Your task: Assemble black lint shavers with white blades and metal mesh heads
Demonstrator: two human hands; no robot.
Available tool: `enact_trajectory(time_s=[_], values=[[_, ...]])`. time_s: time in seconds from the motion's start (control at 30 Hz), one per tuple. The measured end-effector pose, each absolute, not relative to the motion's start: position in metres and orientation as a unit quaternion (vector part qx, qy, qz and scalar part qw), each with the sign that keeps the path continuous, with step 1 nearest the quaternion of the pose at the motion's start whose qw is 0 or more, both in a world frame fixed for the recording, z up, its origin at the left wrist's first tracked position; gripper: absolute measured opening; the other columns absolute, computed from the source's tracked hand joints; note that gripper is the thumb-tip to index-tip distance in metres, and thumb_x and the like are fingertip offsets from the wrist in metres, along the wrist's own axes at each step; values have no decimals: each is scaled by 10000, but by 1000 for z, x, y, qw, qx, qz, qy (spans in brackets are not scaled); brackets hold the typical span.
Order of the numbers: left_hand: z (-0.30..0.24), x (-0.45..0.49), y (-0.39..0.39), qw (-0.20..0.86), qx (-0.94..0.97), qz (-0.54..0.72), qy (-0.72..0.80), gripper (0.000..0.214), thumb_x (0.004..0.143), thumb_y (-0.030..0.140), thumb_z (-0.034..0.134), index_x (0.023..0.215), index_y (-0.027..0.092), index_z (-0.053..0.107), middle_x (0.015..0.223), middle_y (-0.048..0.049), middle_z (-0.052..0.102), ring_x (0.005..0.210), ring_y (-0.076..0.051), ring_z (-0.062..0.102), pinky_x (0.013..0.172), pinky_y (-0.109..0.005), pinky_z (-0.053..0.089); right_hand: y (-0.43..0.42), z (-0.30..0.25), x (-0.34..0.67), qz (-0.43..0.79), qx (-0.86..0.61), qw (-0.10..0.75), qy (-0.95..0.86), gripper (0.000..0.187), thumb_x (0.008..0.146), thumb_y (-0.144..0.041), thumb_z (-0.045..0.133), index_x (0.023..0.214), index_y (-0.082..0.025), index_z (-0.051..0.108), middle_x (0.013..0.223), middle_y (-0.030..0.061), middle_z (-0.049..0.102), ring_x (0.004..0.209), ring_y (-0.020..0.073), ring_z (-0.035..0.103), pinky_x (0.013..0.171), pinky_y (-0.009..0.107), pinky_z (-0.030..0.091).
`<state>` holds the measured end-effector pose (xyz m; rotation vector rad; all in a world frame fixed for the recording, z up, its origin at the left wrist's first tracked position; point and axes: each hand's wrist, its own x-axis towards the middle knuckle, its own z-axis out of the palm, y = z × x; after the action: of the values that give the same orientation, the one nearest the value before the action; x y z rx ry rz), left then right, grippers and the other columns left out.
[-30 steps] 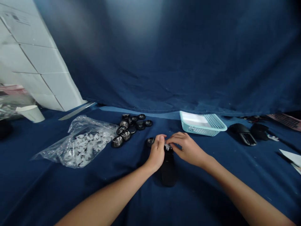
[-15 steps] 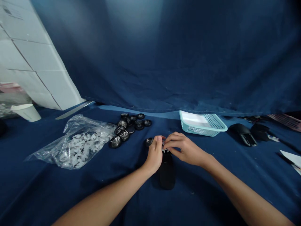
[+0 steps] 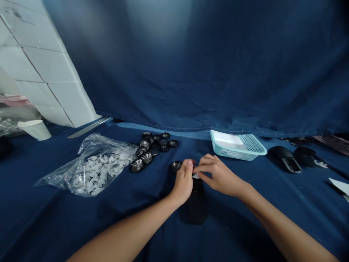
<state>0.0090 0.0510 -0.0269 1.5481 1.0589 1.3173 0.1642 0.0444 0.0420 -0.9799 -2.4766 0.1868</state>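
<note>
left hand curled at top of black oblong part, grip unclear; right hand fingers pinching small white piece there. black disc just left; more discs, plastic bag of white bits beyond; teal basket upper right.

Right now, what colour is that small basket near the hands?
The plastic basket is pale turquoise; it shows best in the head view.

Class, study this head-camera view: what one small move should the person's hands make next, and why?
Probably the right hand should press the small white piece down onto the matte black oblong object. Its fingers seem to hold the piece at that object's far end, and the left hand sits right beside it, as if steadying.
</note>
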Motion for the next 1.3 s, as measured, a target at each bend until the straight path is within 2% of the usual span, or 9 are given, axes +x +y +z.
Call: enact_trajectory(time_s=[0.27, 0.63, 0.97, 1.1, 1.3], values=[[-24, 9, 50, 406, 619, 522, 423, 474, 1009, 521, 242, 987, 195, 585, 951, -49, 645, 913, -191, 584, 845, -296, 444, 42, 42, 159, 44, -397, 221, -890, 218, 900, -156, 584, 977, -297, 731, 839, 12, 643, 837, 195, 562, 764, 378, 421], [-24, 10, 47, 394, 622, 523, 429, 462, 1008, 522, 266, 1088, 183, 570, 1002, -63, 643, 912, -193, 595, 839, -308, 463, 39, 38, 149, 21, -447, 220, -867, 156, 861, -122, 601, 779, -217, 694, 760, 12, 612, 785, 192, 535, 713, 344, 371], [-27, 10, 48, 381, 625, 530, 428, 448, 1015, 512, 265, 1080, 181, 561, 1006, -64, 629, 943, -193, 587, 872, -314, 454, 34, 38, 143, -2, -464, 221, -858, 164, 862, -124, 586, 753, -193, 688, 767, 32, 624, 801, 206, 527, 695, 349, 343], [-27, 9, 48, 377, 622, 531, 435, 471, 1016, 519, 250, 1077, 176, 567, 1014, -72, 632, 957, -198, 586, 877, -314, 456, 33, 38, 143, 2, -458, 230, -859, 199, 889, -130, 565, 751, -185, 698, 784, 44, 634, 812, 210, 522, 710, 353, 378], [-29, 9, 49, 376, 625, 531, 431, 478, 1016, 526, 238, 1064, 188, 572, 1007, -65, 639, 949, -195, 590, 861, -305, 462, 33, 36, 149, 38, -432, 262, -862, 181, 912, -159, 563, 881, -198, 738, 906, 59, 667, 877, 216, 533, 816, 375, 458]])
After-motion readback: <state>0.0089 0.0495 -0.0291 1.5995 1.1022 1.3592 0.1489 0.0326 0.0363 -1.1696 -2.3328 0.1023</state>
